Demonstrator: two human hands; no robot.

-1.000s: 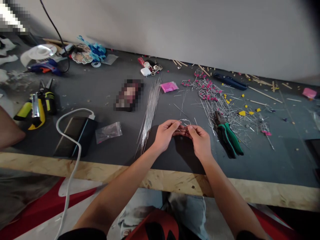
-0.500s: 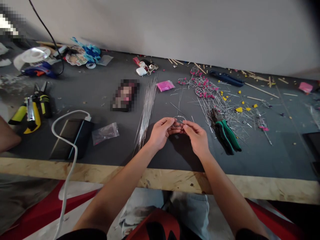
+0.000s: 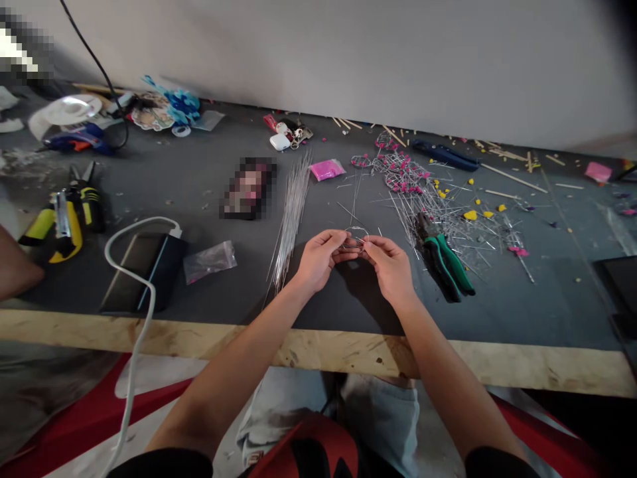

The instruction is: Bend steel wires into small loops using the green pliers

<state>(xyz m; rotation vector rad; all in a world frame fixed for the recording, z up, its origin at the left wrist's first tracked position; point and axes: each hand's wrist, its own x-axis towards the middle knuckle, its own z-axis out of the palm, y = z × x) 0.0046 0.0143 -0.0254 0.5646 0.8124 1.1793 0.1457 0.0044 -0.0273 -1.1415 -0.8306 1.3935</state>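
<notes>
Between my two hands is a thin silvery wire (image 3: pixel 357 228) bent into a rounded loop. My left hand (image 3: pixel 321 259) pinches its left side with thumb and fingers. On the other side, my right hand (image 3: pixel 389 265) grips it between thumb and forefinger. The fingertips of both hands nearly meet, and they hide the lower part of the loop. Left of my left hand lies a bundle of straight wires (image 3: pixel 290 219). Green-handled pliers (image 3: pixel 445 262) rest to the right of my right hand, beside a heap of wire pieces with pink bits (image 3: pixel 401 169).
A pink packet (image 3: pixel 327 169), a phone (image 3: pixel 247 189) and keys with a white case (image 3: pixel 280 141) lie farther back. To the left are a power bank (image 3: pixel 142 272) with a white cable, a clear bag (image 3: pixel 210 262) and yellow-black cutting tools (image 3: pixel 64 219). Another person's arm (image 3: pixel 17 269) shows at the left edge.
Both hands keep their pinch on the wire loop and have barely moved. The whole view has shifted slightly.
</notes>
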